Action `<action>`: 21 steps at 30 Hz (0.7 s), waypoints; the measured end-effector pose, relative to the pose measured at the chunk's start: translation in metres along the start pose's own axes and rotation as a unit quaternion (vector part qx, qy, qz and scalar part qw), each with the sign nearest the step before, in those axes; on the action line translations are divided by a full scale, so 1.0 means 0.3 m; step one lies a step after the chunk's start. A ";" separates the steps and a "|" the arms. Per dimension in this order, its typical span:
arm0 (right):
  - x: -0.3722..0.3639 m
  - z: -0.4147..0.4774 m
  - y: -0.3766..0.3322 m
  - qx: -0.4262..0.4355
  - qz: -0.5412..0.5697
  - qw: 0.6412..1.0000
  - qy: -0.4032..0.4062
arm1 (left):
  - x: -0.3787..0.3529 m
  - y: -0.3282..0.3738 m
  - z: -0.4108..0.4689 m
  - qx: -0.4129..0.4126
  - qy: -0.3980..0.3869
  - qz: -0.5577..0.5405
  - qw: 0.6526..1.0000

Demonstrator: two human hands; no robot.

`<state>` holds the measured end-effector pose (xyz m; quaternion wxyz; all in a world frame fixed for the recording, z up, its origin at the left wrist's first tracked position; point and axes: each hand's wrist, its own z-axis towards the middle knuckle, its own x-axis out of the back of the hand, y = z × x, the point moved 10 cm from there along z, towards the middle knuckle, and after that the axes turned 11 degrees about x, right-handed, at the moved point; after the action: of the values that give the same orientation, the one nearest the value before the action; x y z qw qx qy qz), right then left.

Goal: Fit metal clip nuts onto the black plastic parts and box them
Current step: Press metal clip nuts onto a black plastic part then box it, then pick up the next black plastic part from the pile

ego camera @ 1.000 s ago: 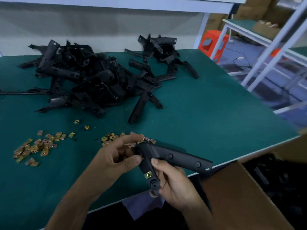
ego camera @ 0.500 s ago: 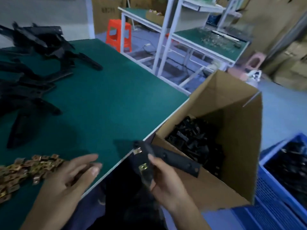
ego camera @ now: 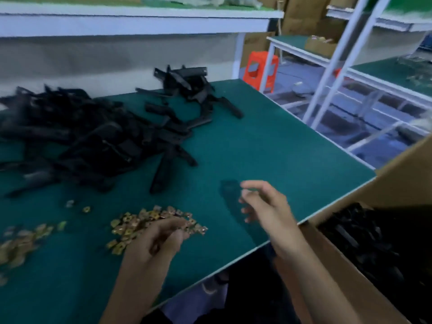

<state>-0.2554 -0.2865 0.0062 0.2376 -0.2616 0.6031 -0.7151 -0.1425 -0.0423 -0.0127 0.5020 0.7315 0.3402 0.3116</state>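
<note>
Just right of the right grip (ego camera: 266, 206), the green tabletop (ego camera: 292, 146) ends in a pale edge that runs on a slant past both wrists. An open cardboard box (ego camera: 339, 265) stands close against that edge, with black plastic parts (ego camera: 355, 235) lying inside it. Ahead of this grip and to its right, bare green surface reaches to the far corner. Ahead and to the left, the loose heap of black plastic parts (ego camera: 93, 141) covers much of the tabletop, one part jutting toward the grips.

Motion blur softens everything. The heap reads as one dark mass, single parts are hard to separate, and the left edge cuts it off. The box is cropped at the right and bottom.

The right grip hovers over the tabletop with fingers loosely curled around nothing, well apart from the heap. The left grip (ego camera: 159, 244) reaches down onto the brass-coloured pile of metal clip nuts (ego camera: 140, 220), fingertips among them; whether it pinches one cannot be told. A second scatter of clip nuts (ego camera: 21, 242) lies further left.
</note>
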 end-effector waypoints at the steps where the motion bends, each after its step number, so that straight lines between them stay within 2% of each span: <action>1: -0.132 0.042 -0.018 0.006 -0.030 0.997 -0.072 | 0.037 -0.006 -0.008 0.002 0.017 -0.007 1.000; 3: -0.366 0.112 -0.018 0.005 -0.081 0.980 -0.180 | 0.109 -0.022 -0.027 0.003 0.062 -0.005 0.998; 4: -0.458 0.149 -0.022 0.022 -0.127 0.970 -0.208 | 0.137 -0.034 -0.040 0.010 0.078 -0.007 0.997; 7: -0.664 0.248 -0.046 0.126 -0.315 0.910 -0.239 | 0.197 -0.059 -0.074 0.029 0.107 -0.017 0.994; 9: -0.754 0.278 -0.012 0.123 -0.385 0.871 -0.280 | 0.232 -0.062 -0.093 0.034 0.122 -0.021 0.992; 11: -0.791 0.301 0.011 0.116 -0.425 0.846 -0.301 | 0.259 -0.063 -0.110 0.037 0.128 -0.020 0.991; 16: -0.694 0.343 -0.031 0.120 -0.349 0.886 -0.280 | 0.333 -0.094 -0.117 0.033 0.161 -0.008 0.986; 19: -0.587 0.324 -0.004 0.062 -0.279 0.898 -0.334 | 0.349 -0.095 -0.095 0.022 0.185 0.001 0.982; 21: -0.520 0.314 -0.005 0.053 -0.224 0.918 -0.324 | 0.336 -0.074 -0.070 0.006 0.193 0.030 0.981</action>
<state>-0.0761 -0.2537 0.0068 0.2669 -0.5943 0.3799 -0.6567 -0.1053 0.0564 -0.0160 0.4129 0.6706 0.4104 0.4597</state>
